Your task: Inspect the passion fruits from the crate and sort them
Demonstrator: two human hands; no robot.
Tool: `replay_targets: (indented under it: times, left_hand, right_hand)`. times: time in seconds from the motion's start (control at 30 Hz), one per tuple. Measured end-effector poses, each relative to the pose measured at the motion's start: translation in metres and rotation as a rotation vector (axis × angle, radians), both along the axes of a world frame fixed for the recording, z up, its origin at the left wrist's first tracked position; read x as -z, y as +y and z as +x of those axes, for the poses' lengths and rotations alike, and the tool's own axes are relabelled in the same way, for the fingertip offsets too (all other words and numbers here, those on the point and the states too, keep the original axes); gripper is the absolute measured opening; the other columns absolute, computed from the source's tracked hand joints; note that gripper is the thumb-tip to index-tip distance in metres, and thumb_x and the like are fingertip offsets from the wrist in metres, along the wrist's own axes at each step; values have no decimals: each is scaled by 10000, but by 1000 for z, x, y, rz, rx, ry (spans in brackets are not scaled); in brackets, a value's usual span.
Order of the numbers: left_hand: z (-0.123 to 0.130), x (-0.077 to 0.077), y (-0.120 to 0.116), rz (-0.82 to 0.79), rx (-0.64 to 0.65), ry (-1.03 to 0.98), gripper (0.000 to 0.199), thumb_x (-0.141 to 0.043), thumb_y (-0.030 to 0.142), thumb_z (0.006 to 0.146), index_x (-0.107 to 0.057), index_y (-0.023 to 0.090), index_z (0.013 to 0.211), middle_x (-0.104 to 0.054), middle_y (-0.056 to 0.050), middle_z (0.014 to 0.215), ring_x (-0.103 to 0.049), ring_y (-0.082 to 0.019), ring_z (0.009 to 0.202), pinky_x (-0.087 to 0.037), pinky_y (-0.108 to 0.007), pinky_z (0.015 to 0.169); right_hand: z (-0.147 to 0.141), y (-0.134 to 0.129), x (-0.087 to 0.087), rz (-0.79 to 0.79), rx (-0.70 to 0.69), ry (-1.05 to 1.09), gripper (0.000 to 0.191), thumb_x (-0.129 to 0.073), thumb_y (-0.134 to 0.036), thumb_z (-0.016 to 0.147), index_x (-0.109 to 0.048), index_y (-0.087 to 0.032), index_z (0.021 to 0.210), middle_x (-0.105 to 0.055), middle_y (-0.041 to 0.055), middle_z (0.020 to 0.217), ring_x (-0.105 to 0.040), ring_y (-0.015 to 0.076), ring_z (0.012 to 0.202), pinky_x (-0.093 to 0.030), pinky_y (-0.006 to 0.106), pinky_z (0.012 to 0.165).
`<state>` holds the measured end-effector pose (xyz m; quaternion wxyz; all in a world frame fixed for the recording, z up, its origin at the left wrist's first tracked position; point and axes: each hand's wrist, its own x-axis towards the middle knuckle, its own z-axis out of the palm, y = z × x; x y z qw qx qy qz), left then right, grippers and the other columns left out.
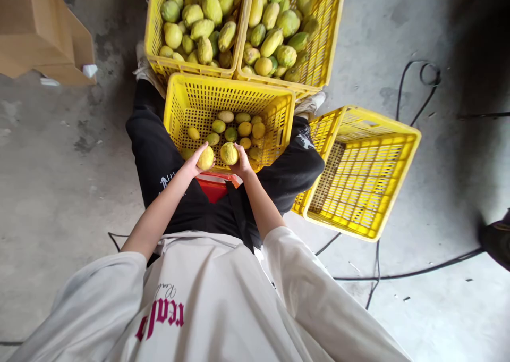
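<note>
While both forearms reach forward from loose pale sleeves and draw inward toward each other, a yellow fruit (pixel 205 158) lies in the left grip (pixel 196 162) and a yellow-green fruit (pixel 229 153) in the right grip (pixel 242 165). Each is closed around its rounded piece, cupping the outer side; a narrow gap parts the two fruits. The one on the left is smooth and plain yellow, the other paler and faintly streaked with green. Both are held over the near side of a yellow plastic crate (pixel 231 90), whose walls are pierced by rows of slots. Just beyond the two grips, a loose cluster of fruits (pixel 230 134) rests inside it, round to oval, yellow through mottled green.

Below the grips, red plastic (pixel 217 190) shows between the knees of black trousers (pixel 151 133). Farther ahead of the left grip stands a crate (pixel 191 68) heaped with ridged, oblong fruits; alongside it, ahead of the right grip, is a second heaped crate (pixel 329 38). Out to the right of the right grip, a slotted crate (pixel 358 181) sits at an angle on the grey concrete floor (pixel 442 202), near a thin black cable (pixel 418 271). Well off to the left, beyond the left grip, are brown cardboard boxes (pixel 43 27) with flat, folded panels.
</note>
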<state>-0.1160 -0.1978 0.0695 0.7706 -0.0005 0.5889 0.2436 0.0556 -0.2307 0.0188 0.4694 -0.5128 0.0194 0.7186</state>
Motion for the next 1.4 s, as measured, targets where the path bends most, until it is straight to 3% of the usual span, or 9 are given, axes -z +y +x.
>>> replay_targets:
  times: [0.13,0.3,0.57,0.73,0.93,1.03,1.17,1.27,1.4]
  left_hand:
    - [-3,5,-3,6,-3,-21,238,-674,358,1022,-667,148,909,-724,-59,761,-710,-160,639,-593,-257,646]
    - [-6,2,0,-37,-115,5,237,-620,385,1034,-651,176,926,-693,-16,715,-680,-153,599,-587,-254,629]
    - [-2,-7,1,-11,-134,-109,521,-303,457,1132,-722,147,1121,-742,-107,851,-731,-221,733,-584,-301,672]
    - [-3,-8,1,-7,-152,-98,515,-353,505,1127,-714,148,1037,-735,-101,800,-721,-214,686,-581,-297,640]
    - [-3,-9,1,41,-84,-54,373,-589,481,1067,-659,166,881,-707,-56,755,-696,-161,625,-565,-248,619]
    - [-3,-7,0,57,-91,-45,349,-563,430,1077,-647,169,862,-700,-45,759,-681,-148,629,-579,-253,648]
    - [-4,-3,1,37,-221,-1,319,-526,390,1068,-624,192,839,-658,-4,717,-653,-138,628,-600,-265,706]
    - [-5,1,1,53,-246,-32,296,-493,370,1052,-666,192,891,-693,-31,755,-671,-152,644,-583,-250,668]
    - [-5,2,1,67,-211,-91,359,-470,404,1051,-710,159,946,-710,-70,741,-686,-173,630,-582,-260,628]
  right_hand:
    - [1,0,-4,-13,-72,36,300,-623,-544,918,-656,-248,960,-752,11,826,-738,236,868,-650,360,785]
    - [2,0,-12,-7,-66,88,292,-604,-519,902,-671,-236,937,-751,39,822,-763,272,939,-662,420,847]
    - [1,2,-9,-130,21,43,361,-693,-597,892,-646,-240,871,-723,0,757,-754,217,816,-664,345,796]
    - [0,3,-9,-157,94,-27,332,-671,-563,952,-656,-234,913,-723,-28,766,-708,155,723,-611,243,669]
    - [-3,3,-11,-79,67,5,318,-770,-520,898,-614,-243,883,-719,-12,782,-713,178,750,-643,285,704]
    - [-2,3,-10,-92,76,29,295,-765,-498,895,-609,-247,894,-726,-12,804,-731,194,803,-673,338,778]
    - [0,4,-5,-102,66,47,340,-702,-575,907,-623,-245,902,-729,3,798,-750,218,837,-685,377,793]
    - [1,4,-1,-93,47,23,406,-721,-641,870,-637,-245,900,-717,2,769,-754,219,841,-679,343,757]
    - [0,5,0,-120,55,-12,345,-710,-591,903,-655,-250,913,-726,-15,775,-746,190,819,-663,287,728]
